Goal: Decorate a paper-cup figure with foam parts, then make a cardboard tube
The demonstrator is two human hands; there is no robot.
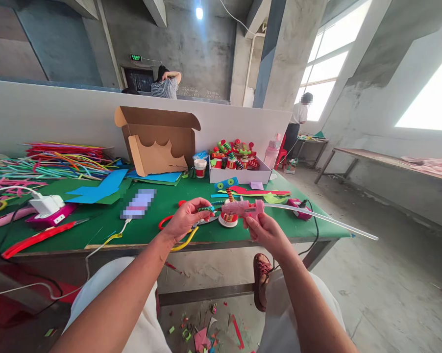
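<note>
Gripping pink glue gun [249, 209] over decorated paper cup [227, 220], right hand [268, 231] closed | left hand [187, 215] pinching green spiral [205, 209] left of cup, apparently unattached | cup's upright spiral [230, 195] on | box [239, 177] behind cup: similar cups [231, 161], seemingly finished

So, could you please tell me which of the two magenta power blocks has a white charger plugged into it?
The left power block: the bulky white charger sits on it, while the right power block has only a black cord showing.
</note>
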